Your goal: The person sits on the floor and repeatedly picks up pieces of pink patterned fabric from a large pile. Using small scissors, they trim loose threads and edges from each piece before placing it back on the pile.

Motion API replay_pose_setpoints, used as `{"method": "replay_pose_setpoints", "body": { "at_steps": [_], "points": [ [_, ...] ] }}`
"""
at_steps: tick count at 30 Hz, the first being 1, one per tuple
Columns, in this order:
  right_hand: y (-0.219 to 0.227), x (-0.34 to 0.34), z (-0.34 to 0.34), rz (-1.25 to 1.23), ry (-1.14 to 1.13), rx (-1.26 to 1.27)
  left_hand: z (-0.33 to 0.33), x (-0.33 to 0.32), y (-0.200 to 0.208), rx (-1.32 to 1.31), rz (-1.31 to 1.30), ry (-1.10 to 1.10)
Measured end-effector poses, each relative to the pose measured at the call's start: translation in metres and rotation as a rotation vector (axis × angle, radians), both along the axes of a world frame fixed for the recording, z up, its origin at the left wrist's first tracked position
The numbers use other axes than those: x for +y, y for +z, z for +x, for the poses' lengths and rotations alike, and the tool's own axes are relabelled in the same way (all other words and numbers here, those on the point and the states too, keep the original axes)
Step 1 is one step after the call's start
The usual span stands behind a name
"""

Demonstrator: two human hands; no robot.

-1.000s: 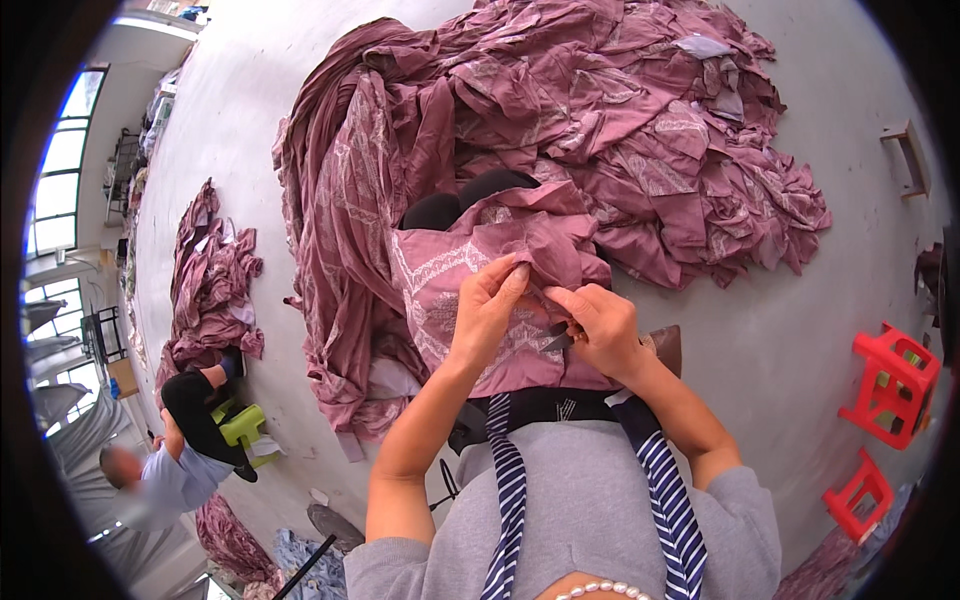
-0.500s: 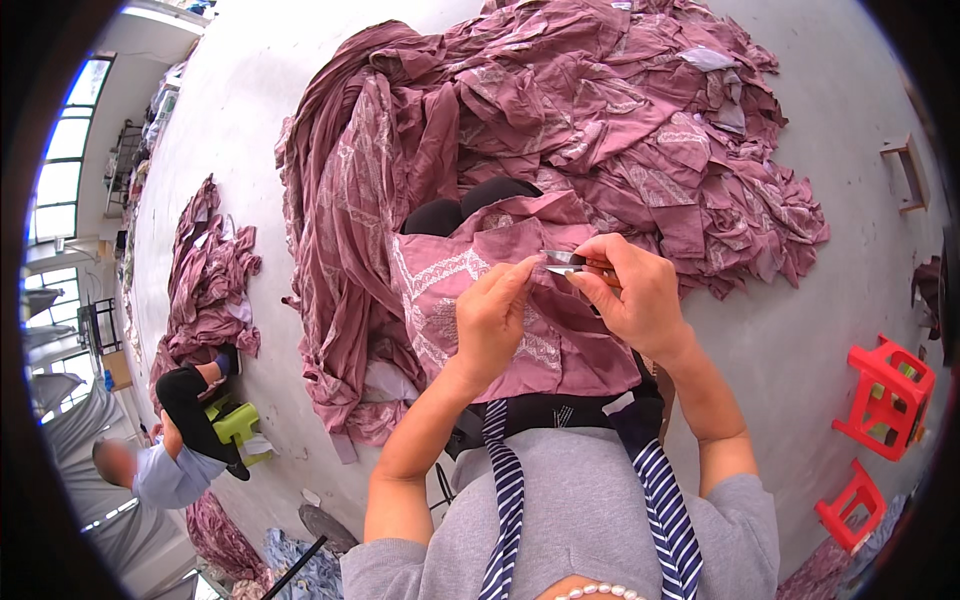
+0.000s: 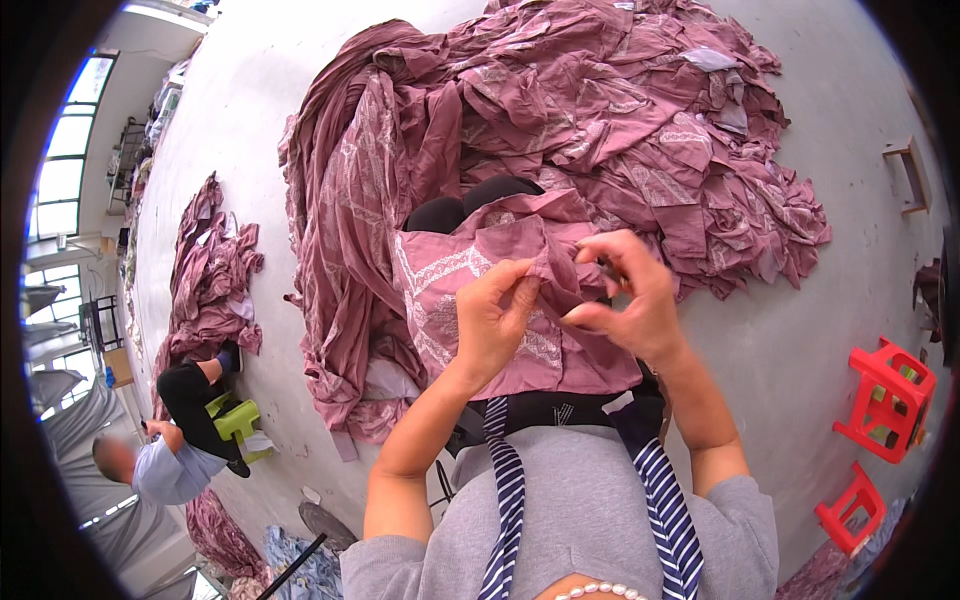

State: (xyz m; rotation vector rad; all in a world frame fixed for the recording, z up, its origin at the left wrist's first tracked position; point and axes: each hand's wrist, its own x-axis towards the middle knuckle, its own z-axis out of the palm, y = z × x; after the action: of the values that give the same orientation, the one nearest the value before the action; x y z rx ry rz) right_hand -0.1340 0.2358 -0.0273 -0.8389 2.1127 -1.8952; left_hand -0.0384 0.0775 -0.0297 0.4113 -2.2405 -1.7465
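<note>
A dusty-pink garment (image 3: 440, 300) with white lace-like trim lies across my lap, over black trousers. With my left hand (image 3: 495, 312) I pinch a raised fold of it between thumb and fingertips. My right hand (image 3: 632, 300) is bent beside that fold, its thumb and forefinger apart, slightly smeared by motion. Small dark spots show between its fingers, but whether the small metal snips are still in its palm cannot be made out. No blades show in front of the fingers.
A large heap of pink garments (image 3: 600, 120) spreads on the pale floor ahead. At left, a person (image 3: 180, 460) sits on a green stool (image 3: 238, 418) by a smaller pile (image 3: 205, 280). Red plastic stools (image 3: 885, 400) stand at right, below a small wooden stool (image 3: 908, 175).
The metal blades that pointed from my right hand toward the left fingertips are gone from sight. My right thumb and forefinger have spread apart, and the left hand's fold stands higher.
</note>
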Motion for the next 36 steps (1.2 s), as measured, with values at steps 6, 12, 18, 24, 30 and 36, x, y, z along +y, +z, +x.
{"method": "replay_pose_setpoints", "body": {
  "at_steps": [6,12,18,24,30,36],
  "points": [
    [0.003,0.003,0.003,0.008,0.077,-0.053,-0.011,-0.003,0.011,0.058,-0.281,0.014],
    [-0.008,0.011,-0.008,-0.120,0.181,-0.400,-0.005,-0.012,0.005,-0.112,0.405,-0.086],
    [-0.016,0.011,-0.010,-0.193,0.166,-0.448,-0.004,-0.007,0.014,-0.218,0.922,-0.071],
    [-0.024,0.013,-0.012,-0.016,0.078,-0.221,0.002,-0.013,0.005,-0.257,0.995,-0.092],
    [0.008,0.020,-0.012,0.168,-0.038,0.185,-0.003,-0.008,0.013,-0.255,0.929,-0.091],
    [0.013,0.022,-0.007,0.205,0.022,0.201,-0.009,-0.005,0.018,-0.303,0.826,-0.133]
  ]
}}
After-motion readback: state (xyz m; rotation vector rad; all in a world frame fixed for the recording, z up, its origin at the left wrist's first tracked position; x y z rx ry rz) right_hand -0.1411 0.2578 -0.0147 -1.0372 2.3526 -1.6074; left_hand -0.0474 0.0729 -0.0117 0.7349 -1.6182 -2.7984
